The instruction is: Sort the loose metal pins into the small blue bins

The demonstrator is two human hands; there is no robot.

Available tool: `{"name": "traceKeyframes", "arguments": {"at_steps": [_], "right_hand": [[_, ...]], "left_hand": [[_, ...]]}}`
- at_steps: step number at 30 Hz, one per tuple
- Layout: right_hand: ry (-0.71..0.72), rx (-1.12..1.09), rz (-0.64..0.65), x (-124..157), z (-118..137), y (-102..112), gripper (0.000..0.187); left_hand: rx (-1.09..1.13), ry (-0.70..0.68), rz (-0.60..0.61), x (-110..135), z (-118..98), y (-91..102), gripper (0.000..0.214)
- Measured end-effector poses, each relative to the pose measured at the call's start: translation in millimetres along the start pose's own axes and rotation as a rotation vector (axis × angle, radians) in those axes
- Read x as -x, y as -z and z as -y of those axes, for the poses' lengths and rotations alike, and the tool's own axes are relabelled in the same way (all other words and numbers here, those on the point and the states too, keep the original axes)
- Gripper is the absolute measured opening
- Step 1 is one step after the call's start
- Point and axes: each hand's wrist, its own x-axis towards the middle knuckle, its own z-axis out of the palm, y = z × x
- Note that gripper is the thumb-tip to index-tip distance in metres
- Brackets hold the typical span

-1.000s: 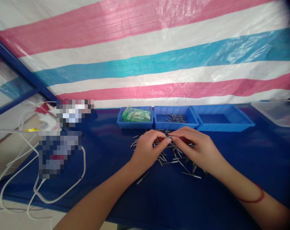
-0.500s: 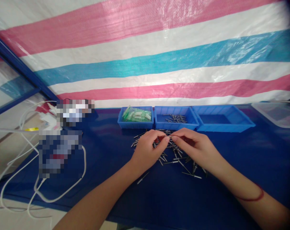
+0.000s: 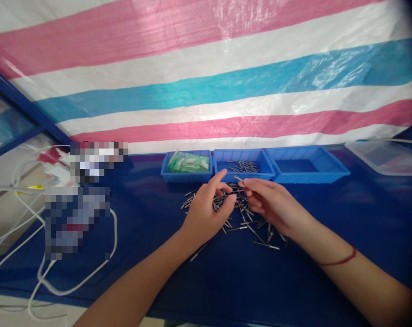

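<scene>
A scatter of several small metal pins (image 3: pixel 250 225) lies on the blue table (image 3: pixel 233 277). My left hand (image 3: pixel 207 206) hovers over the left part of the pile, index finger stretched forward, thumb and other fingers loosely curled; I cannot see anything in it. My right hand (image 3: pixel 270 202) is beside it, thumb and forefinger pinched on one thin metal pin (image 3: pixel 238 178) that points toward the middle blue bin (image 3: pixel 243 166), which holds more pins. The hands are slightly apart.
A left blue bin (image 3: pixel 187 164) holds green-and-white packets. A right blue bin (image 3: pixel 308 164) looks bare inside. A clear plastic lid (image 3: pixel 386 156) sits far right. White cables (image 3: pixel 56 277) and blurred items lie at left. A striped tarp hangs behind.
My hands, which were pinched together over the pile, have separated. The left hand's index finger has lifted and stretched out. The right hand keeps a pin, now nearer the middle bin.
</scene>
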Motion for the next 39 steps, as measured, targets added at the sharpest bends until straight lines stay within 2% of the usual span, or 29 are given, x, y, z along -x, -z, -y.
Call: {"name": "traceKeyframes", "arguments": {"at_steps": [2,4,9,14,23,27,30,33,39], "right_hand": [[0.006,-0.15,-0.048,-7.0,3.2,3.1,0.026],[0.027,-0.231,-0.091,-12.8,6.7,6.9,0.026],[-0.015,-0.272,-0.083,-13.6,8.5,11.6,0.024],[-0.043,-0.239,-0.022,-4.5,4.9,7.6,0.02],[-0.051,-0.099,0.032,1.2,-2.7,4.6,0.02],[0.003,0.071,0.005,2.5,-6.2,3.2,0.023],[0.188,0.378,-0.02,3.6,-11.2,2.2,0.022],[0.37,0.615,0.006,5.3,-16.9,0.6,0.022],[0.444,0.67,0.0,10.9,-17.7,-2.7,0.022]], "left_hand": [[-0.024,-0.015,-0.027,-1.0,2.5,0.3,0.046],[-0.094,-0.042,-0.005,-2.2,5.3,0.6,0.036],[-0.464,-0.109,0.177,-2.0,11.3,-1.9,0.013],[-0.686,-0.124,0.261,-0.6,10.3,-4.0,0.016],[-0.792,-0.129,0.351,-0.2,4.3,-3.1,0.018],[-0.78,-0.096,0.335,1.7,4.1,-4.4,0.018],[-0.685,-0.073,0.256,2.0,2.7,-3.5,0.016],[-0.499,-0.046,0.191,1.2,1.4,-1.7,0.017],[-0.148,0.016,0.118,0.1,2.8,0.3,0.014]]}}
